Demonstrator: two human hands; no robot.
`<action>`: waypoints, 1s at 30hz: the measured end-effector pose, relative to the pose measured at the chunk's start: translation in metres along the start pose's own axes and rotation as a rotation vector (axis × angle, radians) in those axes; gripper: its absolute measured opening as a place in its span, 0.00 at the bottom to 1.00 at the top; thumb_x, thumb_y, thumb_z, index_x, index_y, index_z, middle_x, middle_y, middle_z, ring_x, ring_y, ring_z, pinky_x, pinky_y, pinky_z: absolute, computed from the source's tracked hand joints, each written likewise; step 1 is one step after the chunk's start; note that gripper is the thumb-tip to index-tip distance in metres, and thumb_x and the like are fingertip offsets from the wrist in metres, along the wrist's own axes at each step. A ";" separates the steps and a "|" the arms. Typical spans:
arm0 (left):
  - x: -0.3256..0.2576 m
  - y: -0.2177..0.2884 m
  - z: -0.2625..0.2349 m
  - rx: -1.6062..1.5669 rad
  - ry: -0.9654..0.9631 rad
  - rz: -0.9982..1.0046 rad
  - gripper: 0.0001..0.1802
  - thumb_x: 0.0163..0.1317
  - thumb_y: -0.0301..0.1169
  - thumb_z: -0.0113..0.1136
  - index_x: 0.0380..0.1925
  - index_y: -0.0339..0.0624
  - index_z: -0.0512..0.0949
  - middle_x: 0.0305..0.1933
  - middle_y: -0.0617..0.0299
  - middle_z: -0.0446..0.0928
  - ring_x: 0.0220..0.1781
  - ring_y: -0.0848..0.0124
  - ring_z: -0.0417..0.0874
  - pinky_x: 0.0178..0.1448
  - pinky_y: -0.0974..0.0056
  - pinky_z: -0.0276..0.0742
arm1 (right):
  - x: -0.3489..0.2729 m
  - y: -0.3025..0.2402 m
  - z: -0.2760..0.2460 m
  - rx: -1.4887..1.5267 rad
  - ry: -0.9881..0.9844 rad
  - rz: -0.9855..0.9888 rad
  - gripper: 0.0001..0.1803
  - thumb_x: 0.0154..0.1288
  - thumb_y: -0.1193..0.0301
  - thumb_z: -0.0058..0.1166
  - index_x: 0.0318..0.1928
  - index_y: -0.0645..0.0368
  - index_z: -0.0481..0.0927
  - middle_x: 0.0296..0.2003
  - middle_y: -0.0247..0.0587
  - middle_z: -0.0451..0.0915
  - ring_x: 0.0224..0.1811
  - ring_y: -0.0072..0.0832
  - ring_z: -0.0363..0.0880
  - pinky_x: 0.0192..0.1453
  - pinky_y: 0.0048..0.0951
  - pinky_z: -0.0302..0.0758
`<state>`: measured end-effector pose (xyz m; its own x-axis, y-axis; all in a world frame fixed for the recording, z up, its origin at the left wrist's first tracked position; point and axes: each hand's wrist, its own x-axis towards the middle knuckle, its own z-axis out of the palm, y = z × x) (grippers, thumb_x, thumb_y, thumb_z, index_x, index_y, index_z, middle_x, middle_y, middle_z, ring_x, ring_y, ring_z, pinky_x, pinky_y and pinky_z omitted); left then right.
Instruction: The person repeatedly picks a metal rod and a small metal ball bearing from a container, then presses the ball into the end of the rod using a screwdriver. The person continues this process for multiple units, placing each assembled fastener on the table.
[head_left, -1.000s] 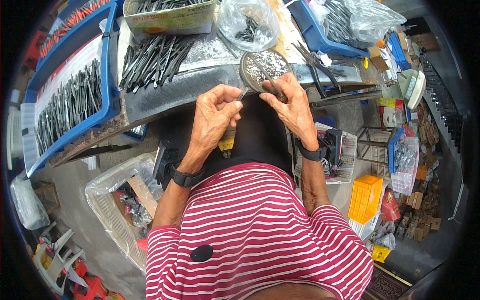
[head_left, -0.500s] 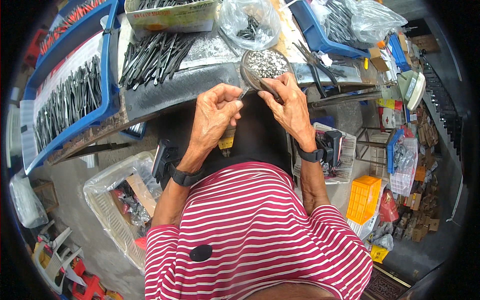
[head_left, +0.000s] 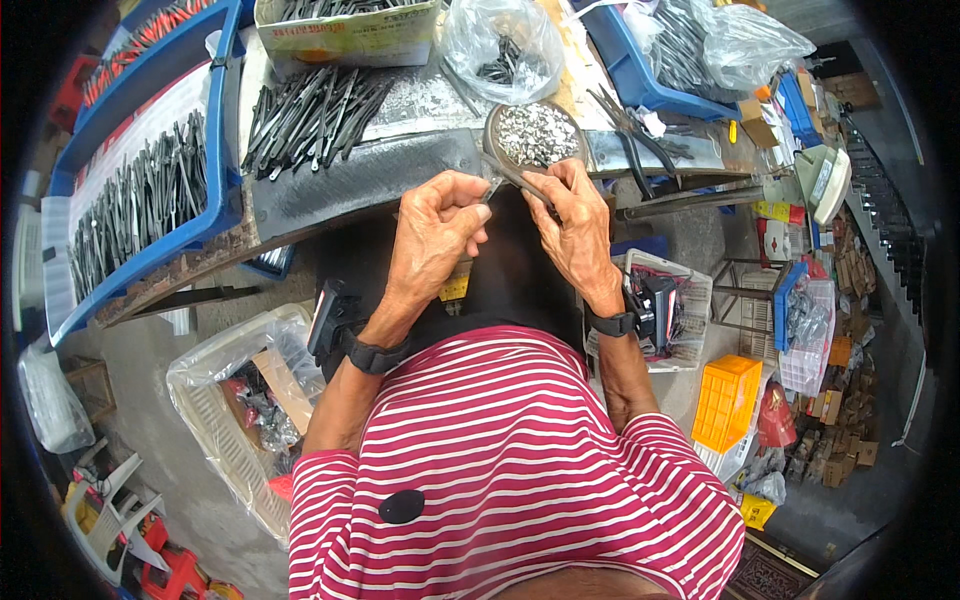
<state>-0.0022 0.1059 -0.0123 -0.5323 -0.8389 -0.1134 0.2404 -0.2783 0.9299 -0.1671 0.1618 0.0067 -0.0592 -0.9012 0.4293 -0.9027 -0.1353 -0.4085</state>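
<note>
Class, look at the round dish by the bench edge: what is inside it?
The round dish holds many small whitish and dark bits. They hide its bottom from view.

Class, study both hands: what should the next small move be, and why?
Probably, the right hand should ease the slim dark tool slightly toward the small part, with the left hand steady. The left fingertips pinch that part, and the tool's end lies close by it; whether they touch is unclear.
</note>
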 end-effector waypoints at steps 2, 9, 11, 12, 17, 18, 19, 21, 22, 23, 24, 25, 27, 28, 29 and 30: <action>0.000 0.000 0.001 0.009 -0.010 0.004 0.09 0.54 0.19 0.53 0.37 0.30 0.74 0.25 0.63 0.75 0.22 0.80 0.74 0.24 0.76 0.70 | 0.001 0.001 0.002 0.045 0.024 0.017 0.11 0.51 0.81 0.58 0.38 0.63 0.79 0.30 0.45 0.72 0.32 0.36 0.74 0.34 0.30 0.70; 0.003 -0.002 0.001 0.017 -0.032 0.009 0.09 0.56 0.20 0.53 0.38 0.30 0.74 0.28 0.61 0.76 0.24 0.79 0.75 0.25 0.77 0.71 | 0.003 -0.002 0.006 0.167 0.095 0.083 0.07 0.52 0.82 0.58 0.34 0.65 0.78 0.27 0.41 0.72 0.27 0.29 0.74 0.30 0.25 0.69; 0.003 -0.002 0.002 0.025 -0.029 0.003 0.09 0.55 0.20 0.53 0.38 0.30 0.74 0.28 0.61 0.76 0.23 0.79 0.75 0.24 0.77 0.72 | 0.003 -0.002 0.007 0.169 0.104 0.090 0.06 0.52 0.82 0.58 0.33 0.65 0.78 0.27 0.41 0.73 0.27 0.28 0.74 0.30 0.25 0.69; 0.003 -0.002 0.003 0.032 -0.029 -0.001 0.09 0.55 0.20 0.54 0.38 0.30 0.74 0.28 0.60 0.76 0.23 0.79 0.75 0.24 0.76 0.72 | 0.003 -0.002 0.007 0.164 0.109 0.095 0.06 0.52 0.82 0.58 0.33 0.65 0.78 0.27 0.41 0.73 0.27 0.28 0.74 0.30 0.25 0.69; 0.003 -0.001 0.005 0.016 -0.022 0.001 0.10 0.55 0.20 0.53 0.39 0.30 0.74 0.27 0.59 0.76 0.23 0.78 0.75 0.24 0.76 0.71 | 0.002 -0.003 0.011 0.184 0.129 0.136 0.05 0.51 0.81 0.57 0.31 0.65 0.75 0.27 0.43 0.72 0.27 0.37 0.74 0.32 0.32 0.70; 0.003 -0.001 0.005 0.019 -0.028 0.007 0.10 0.55 0.20 0.53 0.39 0.29 0.74 0.27 0.59 0.76 0.23 0.78 0.75 0.24 0.76 0.71 | 0.002 -0.003 0.011 0.176 0.129 0.136 0.05 0.51 0.81 0.56 0.31 0.64 0.75 0.27 0.44 0.72 0.27 0.38 0.74 0.32 0.33 0.70; 0.003 -0.001 0.006 0.021 -0.034 0.013 0.10 0.55 0.20 0.53 0.39 0.29 0.73 0.27 0.59 0.76 0.23 0.78 0.75 0.24 0.76 0.71 | 0.002 -0.003 0.012 0.169 0.130 0.136 0.05 0.51 0.81 0.56 0.31 0.64 0.75 0.27 0.44 0.72 0.27 0.38 0.74 0.32 0.33 0.70; 0.004 -0.002 0.007 0.020 -0.028 0.021 0.10 0.55 0.20 0.53 0.38 0.29 0.73 0.27 0.59 0.76 0.22 0.78 0.75 0.24 0.76 0.71 | 0.002 -0.002 0.013 0.111 0.146 0.080 0.06 0.51 0.82 0.56 0.31 0.65 0.75 0.27 0.43 0.73 0.27 0.35 0.75 0.31 0.30 0.70; 0.004 -0.002 0.007 0.020 -0.025 0.026 0.10 0.55 0.20 0.53 0.38 0.29 0.73 0.27 0.59 0.76 0.22 0.78 0.75 0.24 0.76 0.71 | 0.002 -0.002 0.014 0.089 0.156 0.059 0.06 0.51 0.83 0.56 0.32 0.65 0.76 0.27 0.42 0.73 0.27 0.33 0.75 0.31 0.28 0.70; 0.005 -0.003 0.008 0.009 -0.027 0.029 0.10 0.55 0.20 0.53 0.38 0.29 0.73 0.27 0.60 0.76 0.22 0.78 0.75 0.24 0.76 0.71 | 0.001 -0.002 0.014 0.075 0.166 0.036 0.07 0.50 0.83 0.56 0.32 0.65 0.75 0.28 0.43 0.73 0.28 0.36 0.75 0.32 0.30 0.70; 0.006 -0.003 0.009 -0.001 -0.029 0.033 0.10 0.55 0.20 0.53 0.38 0.29 0.74 0.27 0.60 0.76 0.22 0.78 0.74 0.24 0.76 0.71 | 0.001 -0.002 0.015 0.067 0.176 0.019 0.08 0.48 0.83 0.56 0.31 0.64 0.75 0.28 0.43 0.73 0.29 0.38 0.74 0.33 0.33 0.70; 0.006 -0.003 0.010 -0.006 -0.029 0.030 0.09 0.55 0.21 0.54 0.37 0.29 0.74 0.26 0.60 0.76 0.22 0.78 0.74 0.24 0.76 0.71 | 0.000 -0.002 0.016 0.060 0.186 0.003 0.09 0.46 0.84 0.56 0.31 0.63 0.75 0.28 0.44 0.72 0.30 0.41 0.74 0.33 0.35 0.70; 0.007 -0.003 0.011 -0.012 -0.028 0.028 0.09 0.55 0.21 0.54 0.36 0.29 0.74 0.26 0.60 0.76 0.22 0.78 0.74 0.24 0.75 0.71 | -0.002 -0.002 0.017 0.022 0.202 -0.032 0.11 0.44 0.85 0.55 0.32 0.63 0.74 0.29 0.44 0.72 0.31 0.41 0.74 0.34 0.36 0.70; 0.008 -0.003 0.011 -0.010 -0.027 0.028 0.08 0.55 0.21 0.54 0.36 0.29 0.74 0.26 0.60 0.75 0.22 0.78 0.74 0.24 0.75 0.71 | -0.003 -0.002 0.018 0.004 0.210 -0.049 0.12 0.42 0.85 0.55 0.32 0.62 0.74 0.29 0.44 0.72 0.32 0.41 0.74 0.35 0.36 0.71; 0.008 -0.002 0.011 -0.007 -0.031 0.024 0.08 0.55 0.21 0.54 0.35 0.30 0.74 0.26 0.60 0.75 0.22 0.78 0.74 0.23 0.75 0.71 | -0.004 -0.002 0.019 -0.007 0.214 -0.057 0.11 0.45 0.84 0.55 0.32 0.63 0.75 0.29 0.44 0.73 0.32 0.41 0.75 0.35 0.35 0.71; 0.009 -0.002 0.012 -0.002 -0.035 0.024 0.07 0.55 0.21 0.54 0.35 0.30 0.73 0.25 0.60 0.75 0.22 0.78 0.74 0.23 0.75 0.71 | -0.004 -0.001 0.019 -0.017 0.220 -0.065 0.09 0.47 0.84 0.55 0.32 0.63 0.75 0.30 0.45 0.73 0.32 0.41 0.76 0.34 0.34 0.71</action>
<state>-0.0167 0.1047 -0.0115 -0.5546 -0.8284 -0.0789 0.2549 -0.2594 0.9315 -0.1575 0.1580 -0.0099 -0.0903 -0.7793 0.6201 -0.9146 -0.1816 -0.3613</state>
